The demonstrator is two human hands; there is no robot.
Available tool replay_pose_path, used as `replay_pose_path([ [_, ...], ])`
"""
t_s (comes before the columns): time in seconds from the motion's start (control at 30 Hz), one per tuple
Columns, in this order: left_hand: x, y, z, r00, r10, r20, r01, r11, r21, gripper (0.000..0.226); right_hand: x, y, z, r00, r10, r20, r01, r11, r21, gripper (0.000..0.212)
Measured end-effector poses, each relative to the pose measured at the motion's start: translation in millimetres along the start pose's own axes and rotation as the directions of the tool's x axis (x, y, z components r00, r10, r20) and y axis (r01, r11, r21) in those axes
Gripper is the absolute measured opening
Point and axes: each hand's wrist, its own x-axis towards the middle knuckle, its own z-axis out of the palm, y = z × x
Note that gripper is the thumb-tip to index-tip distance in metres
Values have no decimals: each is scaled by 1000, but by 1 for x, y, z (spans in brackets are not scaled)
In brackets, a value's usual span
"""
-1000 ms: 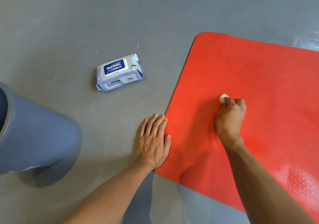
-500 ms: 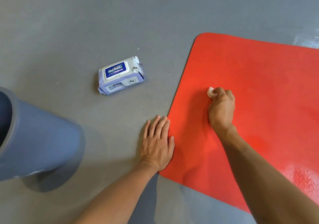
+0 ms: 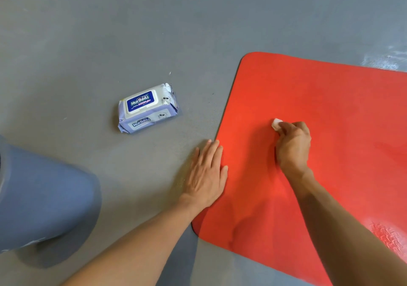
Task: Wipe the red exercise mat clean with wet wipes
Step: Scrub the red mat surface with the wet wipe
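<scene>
At the bottom of the head view, both forearms are seen entering from about 6 o'clock, their upper parts cut off by the frame. The left hand [image 3: 207, 175] is laid flat at the near left edge of the red exercise mat [image 3: 330, 114], its fingers [image 3: 212, 153] straight and held close together, resting mostly on the grey floor [image 3: 110, 32] with the thumb side on the mat; it is judged to be steadying the mat. Toward 3 o'clock of it, the right hand [image 3: 293, 147] is curled into a fist on the mat, and a small white wet wipe [image 3: 276, 123] is pinched under its fingertips and pressed to the surface, only a corner showing. Wiping is judged to be under way near the mat's left end. A glossy, textured patch at 5 o'clock may be wet from wiping or merely glare; which cannot be told. No dirt can be made out anywhere, so what is cleaned and what is left cannot be read with confidence. The mat is cut off at the right and lower edges, so its full extent is hidden. At 8 o'clock a blue-grey bin [image 3: 44, 197] is partly out of frame. Farther off, at 10 o'clock of the hands, the pack of wipes [image 3: 147, 108] lies on the floor, lid closed, well apart from the mat.
</scene>
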Motion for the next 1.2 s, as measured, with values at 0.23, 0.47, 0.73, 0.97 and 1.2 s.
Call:
replay_pose_path([
  [0.23, 10, -5, 10, 997, -25, -76, 23, 999, -26, 58, -57, -57, 58, 949, -266, 169, 223, 946, 235, 23],
  [0.47, 9, -4, 5, 995, -17, -99, 15, 1000, -19, 55, 2, -10, 22, 995, -90, -30, 91, 996, 21, 10],
  [0.73, 10, -6, 7, 998, -36, -57, 33, 998, -48, 55, -53, -66, 65, 865, -455, 212, 400, 880, 257, 19],
  [0.97, 11, -4, 4, 999, -1, -48, 0, 1000, -19, 52, 37, -2, 15, 978, -187, 95, 182, 981, 63, 16],
  [1.2, 13, 0, -26, 962, -11, 272, -28, 990, 136, 71, -54, -14, 18, 892, -336, 300, 289, 938, 192, 13],
])
